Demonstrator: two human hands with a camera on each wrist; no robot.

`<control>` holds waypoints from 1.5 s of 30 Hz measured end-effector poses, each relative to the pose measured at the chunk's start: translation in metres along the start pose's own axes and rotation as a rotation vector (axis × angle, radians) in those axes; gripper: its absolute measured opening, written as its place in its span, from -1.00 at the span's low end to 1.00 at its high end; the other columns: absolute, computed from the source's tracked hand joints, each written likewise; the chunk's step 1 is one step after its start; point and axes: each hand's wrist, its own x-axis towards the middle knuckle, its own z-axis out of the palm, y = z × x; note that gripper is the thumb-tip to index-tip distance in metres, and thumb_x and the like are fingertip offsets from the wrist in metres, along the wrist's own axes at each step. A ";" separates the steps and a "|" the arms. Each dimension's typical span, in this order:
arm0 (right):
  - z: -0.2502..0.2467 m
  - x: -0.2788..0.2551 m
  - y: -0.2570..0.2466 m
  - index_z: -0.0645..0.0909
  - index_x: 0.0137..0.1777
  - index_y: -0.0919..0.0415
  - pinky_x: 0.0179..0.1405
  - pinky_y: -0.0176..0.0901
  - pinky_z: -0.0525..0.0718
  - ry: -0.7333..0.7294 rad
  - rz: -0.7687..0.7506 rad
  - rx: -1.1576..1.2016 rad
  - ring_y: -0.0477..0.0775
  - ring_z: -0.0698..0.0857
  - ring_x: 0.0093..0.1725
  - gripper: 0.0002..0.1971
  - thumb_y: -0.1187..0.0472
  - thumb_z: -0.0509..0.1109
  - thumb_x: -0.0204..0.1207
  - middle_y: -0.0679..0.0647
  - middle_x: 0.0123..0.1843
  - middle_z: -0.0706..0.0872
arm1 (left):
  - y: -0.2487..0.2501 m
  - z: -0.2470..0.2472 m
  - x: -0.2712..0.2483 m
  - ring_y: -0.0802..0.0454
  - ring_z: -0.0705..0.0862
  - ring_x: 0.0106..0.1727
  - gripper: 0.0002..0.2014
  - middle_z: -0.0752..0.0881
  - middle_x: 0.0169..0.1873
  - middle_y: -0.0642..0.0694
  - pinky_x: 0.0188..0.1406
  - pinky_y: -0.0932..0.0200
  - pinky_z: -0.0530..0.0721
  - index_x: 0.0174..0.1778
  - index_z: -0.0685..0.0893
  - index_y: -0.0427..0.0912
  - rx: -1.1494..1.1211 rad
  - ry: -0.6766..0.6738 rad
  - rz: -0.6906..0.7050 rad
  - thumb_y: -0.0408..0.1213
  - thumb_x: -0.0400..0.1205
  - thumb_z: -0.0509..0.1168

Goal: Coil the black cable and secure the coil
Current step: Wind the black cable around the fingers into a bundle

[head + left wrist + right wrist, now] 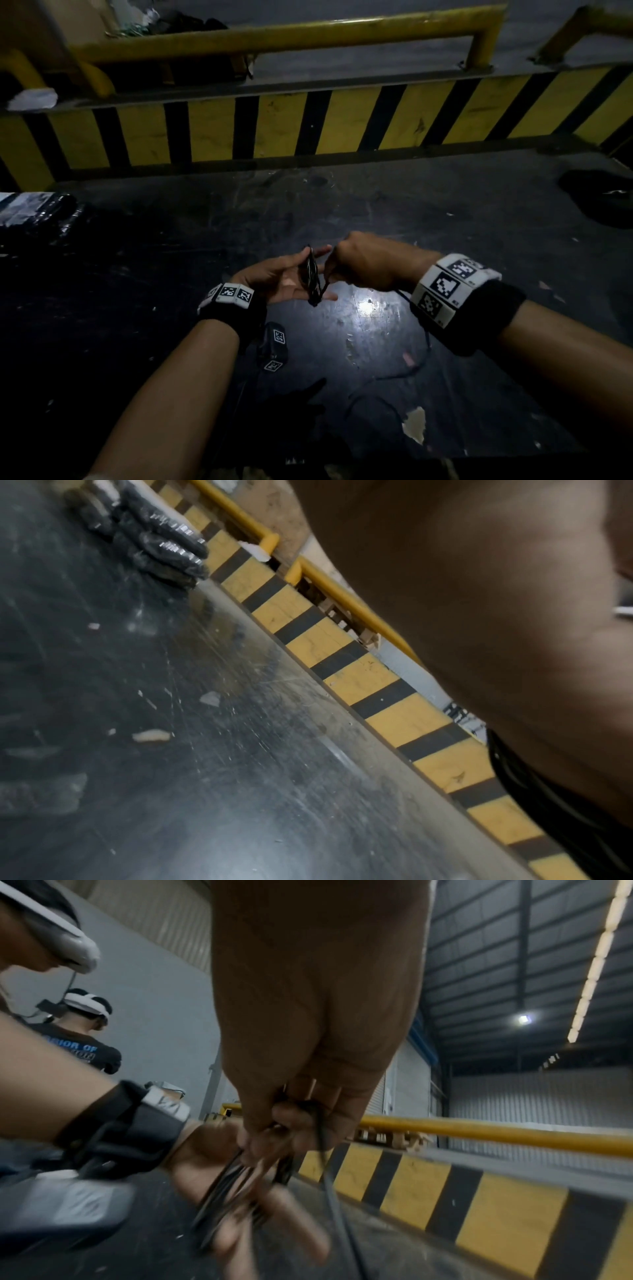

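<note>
The black cable coil (311,277) is wound round the straight fingers of my left hand (291,279), which is held palm up above the dark table. My right hand (356,263) sits just right of the coil, fingers curled, pinching the free strand close to it. The loose cable (426,337) trails from under the right wrist down onto the table in front of me. In the right wrist view the coil (222,1185) is blurred across the left fingers (274,1213), and the strand (332,1191) drops from my right hand (308,1015). The left wrist view shows mostly my palm (479,615) and some cable (548,804).
The scratched black table (376,212) ends at a yellow-and-black striped barrier (342,126) with a yellow rail (274,37) behind it. A black wrapped bundle (34,212) lies at the left edge, a dark object (603,198) at the far right. Another person (82,1031) stands off to the left.
</note>
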 end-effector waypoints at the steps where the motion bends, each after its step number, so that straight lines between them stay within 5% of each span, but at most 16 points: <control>1: -0.007 0.002 0.000 0.76 0.12 0.17 -0.13 0.09 0.78 0.007 0.006 -0.027 0.13 0.76 -0.21 -0.79 0.16 0.31 0.69 0.08 -0.16 0.74 | -0.001 0.000 0.000 -0.35 0.42 0.59 -0.46 0.44 0.58 -0.36 0.53 -0.55 0.27 0.63 0.39 -0.27 0.020 -0.013 -0.017 -0.09 0.75 0.19; 6: -0.033 0.010 0.003 0.78 0.15 0.02 -0.11 0.11 0.81 0.061 -0.008 -0.091 0.10 0.81 -0.10 -0.79 0.21 0.34 0.67 0.05 0.00 0.85 | -0.004 0.009 -0.007 -0.57 0.49 0.47 -0.50 0.43 0.62 -0.24 0.48 -0.42 0.44 0.61 0.45 -0.12 0.107 -0.080 -0.137 -0.10 0.72 0.21; 11: -0.041 0.018 0.008 0.77 0.19 -0.09 -0.07 0.08 0.80 0.146 -0.052 -0.129 0.06 0.81 0.05 -0.80 0.13 0.39 0.64 -0.06 0.11 0.85 | -0.012 0.009 -0.016 -0.64 0.48 0.44 -0.53 0.46 0.60 -0.25 0.59 -0.46 0.23 0.52 0.57 -0.09 0.137 -0.192 -0.185 -0.07 0.68 0.27; 19: -0.025 0.022 0.019 0.81 0.18 -0.08 -0.10 0.02 0.78 0.240 -0.057 -0.070 0.06 0.85 0.00 -0.80 0.08 0.41 0.64 -0.09 0.08 0.89 | -0.016 0.019 -0.032 -0.81 0.17 0.52 -0.59 0.23 0.70 -0.30 0.60 -0.51 0.10 0.50 0.53 -0.02 0.089 -0.425 -0.106 -0.08 0.76 0.04; 23: 0.004 0.021 0.026 0.82 0.18 -0.07 -0.07 0.04 0.81 0.248 0.006 0.112 0.01 0.87 -0.02 -0.79 0.12 0.42 0.64 -0.07 0.07 0.90 | -0.010 0.033 -0.041 -0.81 0.12 0.54 -0.61 0.17 0.71 -0.31 0.51 -0.33 0.34 0.46 0.56 -0.02 0.063 -0.531 -0.054 -0.06 0.73 0.13; 27: 0.040 0.015 0.023 0.83 0.00 0.16 -0.17 0.07 0.77 0.256 0.112 0.251 0.16 0.85 -0.14 -0.81 0.19 0.37 0.60 0.12 -0.10 0.90 | 0.002 0.045 -0.044 -0.85 0.16 0.50 -0.61 0.17 0.71 -0.32 0.47 -0.32 0.33 0.39 0.63 0.05 0.085 -0.566 0.026 0.02 0.65 0.30; 29: 0.062 0.010 0.016 0.80 -0.02 0.23 -0.20 0.10 0.78 0.309 0.122 0.394 0.08 0.83 -0.19 -0.75 0.11 0.35 0.60 0.11 -0.16 0.87 | 0.009 0.049 -0.044 -0.86 0.17 0.49 -0.62 0.12 0.72 -0.34 0.43 -0.31 0.44 0.36 0.66 0.08 0.054 -0.564 0.079 0.03 0.62 0.33; 33: 0.102 0.008 0.007 0.81 -0.01 0.06 -0.12 0.11 0.76 0.275 0.147 0.376 0.03 0.82 -0.15 -0.78 -0.02 0.39 0.60 0.02 -0.11 0.88 | 0.025 0.044 -0.040 -0.65 0.37 0.50 -0.63 0.08 0.74 -0.30 0.35 -0.23 0.57 0.36 0.66 0.11 -0.023 -0.513 0.129 0.01 0.62 0.35; 37: 0.111 -0.005 -0.013 0.85 0.10 -0.01 0.06 -0.06 0.75 0.191 0.090 0.320 -0.03 0.83 0.01 -0.80 0.01 0.43 0.62 -0.05 0.05 0.89 | 0.035 0.027 -0.033 -0.63 0.36 0.52 -0.63 0.11 0.73 -0.30 0.50 -0.36 0.39 0.37 0.65 0.14 -0.025 -0.420 0.144 0.02 0.63 0.34; 45: 0.105 -0.025 -0.031 0.77 0.09 0.07 -0.08 0.10 0.77 0.242 -0.033 0.143 0.09 0.82 -0.04 -0.75 0.05 0.26 0.69 0.01 0.00 0.84 | 0.012 -0.007 -0.017 -0.68 0.36 0.51 -0.58 0.25 0.69 -0.28 0.44 -0.36 0.50 0.38 0.63 0.16 -0.135 -0.177 0.056 0.05 0.59 0.37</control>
